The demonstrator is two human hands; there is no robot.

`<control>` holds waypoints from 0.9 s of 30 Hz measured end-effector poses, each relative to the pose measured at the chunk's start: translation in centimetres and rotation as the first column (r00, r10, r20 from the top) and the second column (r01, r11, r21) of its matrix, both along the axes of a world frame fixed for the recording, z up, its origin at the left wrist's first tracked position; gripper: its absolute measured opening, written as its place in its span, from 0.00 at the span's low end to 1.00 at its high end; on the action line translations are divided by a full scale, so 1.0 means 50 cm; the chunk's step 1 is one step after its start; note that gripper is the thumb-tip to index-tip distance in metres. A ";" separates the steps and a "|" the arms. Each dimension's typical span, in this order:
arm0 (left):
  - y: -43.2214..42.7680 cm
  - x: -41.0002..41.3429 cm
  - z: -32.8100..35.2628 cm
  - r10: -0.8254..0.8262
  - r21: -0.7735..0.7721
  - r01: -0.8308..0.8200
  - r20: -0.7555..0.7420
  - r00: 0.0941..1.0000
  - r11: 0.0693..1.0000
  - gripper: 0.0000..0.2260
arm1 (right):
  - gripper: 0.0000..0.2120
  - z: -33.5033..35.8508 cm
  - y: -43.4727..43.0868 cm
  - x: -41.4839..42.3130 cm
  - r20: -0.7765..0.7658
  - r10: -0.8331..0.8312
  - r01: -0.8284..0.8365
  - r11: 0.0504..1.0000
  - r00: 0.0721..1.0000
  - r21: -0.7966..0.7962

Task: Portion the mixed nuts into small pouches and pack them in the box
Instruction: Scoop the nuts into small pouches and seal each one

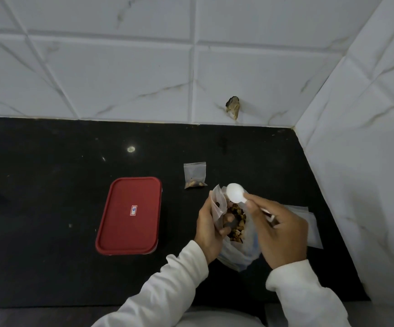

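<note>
A wall (120, 67) of white marbled tiles turned a corner on the right, and a black tabletop (49, 185) ran up to it. On the tabletop's left half lay the box (130, 215), flat and closed under its red lid, to the left of the left grip and not touching it. Right of the box, nearest the person, sat a large clear bag (236, 253) with its mouth wide and brown mixed nuts (237, 223) heaped inside. The left grip (209, 230) was clenched around a small clear pouch (218, 204), fingers curled about its lower part, holding it upright just above the bag's left rim with its mouth spread. The right grip (281, 230), over the bag's right side, grasped the handle of a white spoon (235, 193) between thumb and fingers. The spoon's bowl stood at the pouch's open mouth, and whether it carried nuts could not be told. White sleeves (167, 286) covered both wrists. A stack of empty pouches (311, 225) lay flat on the tabletop to the right of the right grip, partly hidden by it. One filled pouch (194, 174), nuts settled at its near end, lay just behind the held pouch, toward the wall.
</note>
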State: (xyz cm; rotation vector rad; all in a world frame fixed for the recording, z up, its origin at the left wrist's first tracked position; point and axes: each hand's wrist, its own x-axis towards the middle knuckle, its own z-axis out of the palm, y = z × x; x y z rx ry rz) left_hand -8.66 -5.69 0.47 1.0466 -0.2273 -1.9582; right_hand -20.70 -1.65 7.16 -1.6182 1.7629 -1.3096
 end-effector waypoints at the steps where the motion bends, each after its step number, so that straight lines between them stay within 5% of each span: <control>1: -0.001 0.002 -0.001 0.017 0.010 -0.017 -0.005 1.000 1.000 0.17 | 0.05 0.004 0.004 -0.009 0.041 -0.043 0.041 0.998 0.998 0.054; 8: -0.003 0.022 -0.015 0.130 0.118 -0.097 -0.321 0.938 0.988 0.17 | 0.05 -0.126 0.007 -0.059 -0.164 -0.124 0.194 0.823 0.979 0.534; 16: -0.001 0.029 -0.020 0.100 0.026 -0.098 -0.083 0.992 0.995 0.16 | 0.10 -0.163 -0.002 -0.048 -0.251 0.025 0.152 0.736 0.968 0.660; 19: 0.000 0.034 -0.010 0.072 -0.016 -0.072 0.022 0.997 0.997 0.19 | 0.12 -0.131 -0.006 -0.028 -0.328 0.006 0.179 0.829 0.945 0.530; 23: -0.003 0.034 -0.008 0.016 -0.049 -0.003 0.285 0.958 0.999 0.24 | 0.10 -0.029 -0.019 0.016 0.114 0.049 -0.100 0.860 0.992 0.501; 27: 0.001 0.028 0.008 0.034 -0.081 -0.006 0.350 0.936 0.997 0.22 | 0.05 -0.005 -0.040 0.046 0.093 0.118 -0.150 0.797 0.989 0.585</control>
